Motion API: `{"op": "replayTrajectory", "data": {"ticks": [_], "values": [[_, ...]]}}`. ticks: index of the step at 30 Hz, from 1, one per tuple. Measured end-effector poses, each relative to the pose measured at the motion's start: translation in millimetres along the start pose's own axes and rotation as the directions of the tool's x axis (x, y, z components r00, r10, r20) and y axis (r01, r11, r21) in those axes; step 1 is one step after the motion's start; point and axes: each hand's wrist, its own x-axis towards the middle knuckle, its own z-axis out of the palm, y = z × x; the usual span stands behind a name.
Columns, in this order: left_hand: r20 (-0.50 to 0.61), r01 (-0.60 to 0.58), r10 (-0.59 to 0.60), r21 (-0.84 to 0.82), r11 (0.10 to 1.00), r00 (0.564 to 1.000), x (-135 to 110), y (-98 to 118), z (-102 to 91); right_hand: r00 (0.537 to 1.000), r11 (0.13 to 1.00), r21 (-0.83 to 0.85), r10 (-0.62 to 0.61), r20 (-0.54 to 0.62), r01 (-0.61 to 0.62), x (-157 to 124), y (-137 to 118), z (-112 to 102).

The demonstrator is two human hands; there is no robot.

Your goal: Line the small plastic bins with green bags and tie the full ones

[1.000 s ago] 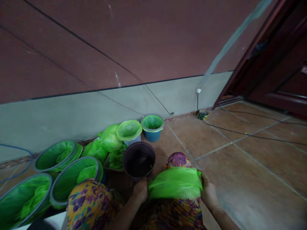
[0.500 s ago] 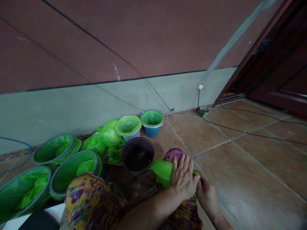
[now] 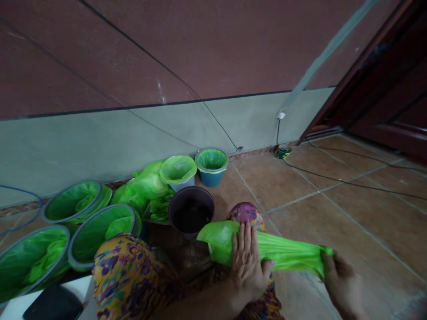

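A bright green bag (image 3: 287,253), thin and soft, lies stretched across my right knee, which is covered in patterned cloth (image 3: 247,212). My left hand (image 3: 247,262) presses flat on it with fingers outstretched, pinning it to the knee. Off to the right, my right hand (image 3: 343,278) grips the bag's bunched end and holds it taut in long folds. Left of my left hand, the loose end of the bag spreads near a dark brown bucket (image 3: 213,206); the inside of that bucket is dark.
Several tubs lined with green material, such as one grey-rimmed tub (image 3: 71,262), stand at the left. A green bundle (image 3: 147,180) rests by a pale bucket (image 3: 183,178) and a blue bucket (image 3: 211,178) along the wall. A black cable (image 3: 363,184) crosses the tiled floor.
My right hand has moved away to the right, drawing the green bag out into a long stretch. My left hand stays on the knee, slightly lower, its fingers still flat.
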Motion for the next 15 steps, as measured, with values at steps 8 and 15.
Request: {"op": "replayTrajectory", "data": {"ticks": [8,15], "values": [[0.027,0.084,-0.082,-0.078,0.993,0.996,-8,-5,-2.8,0.994,0.993,-0.062,0.101,-0.050,-0.104,32,12,-16],[0.011,0.239,-0.240,-0.136,0.961,0.971,2,-37,6.3,0.982,0.978,-0.129,0.150,-0.112,-0.164,59,36,-36]]}}
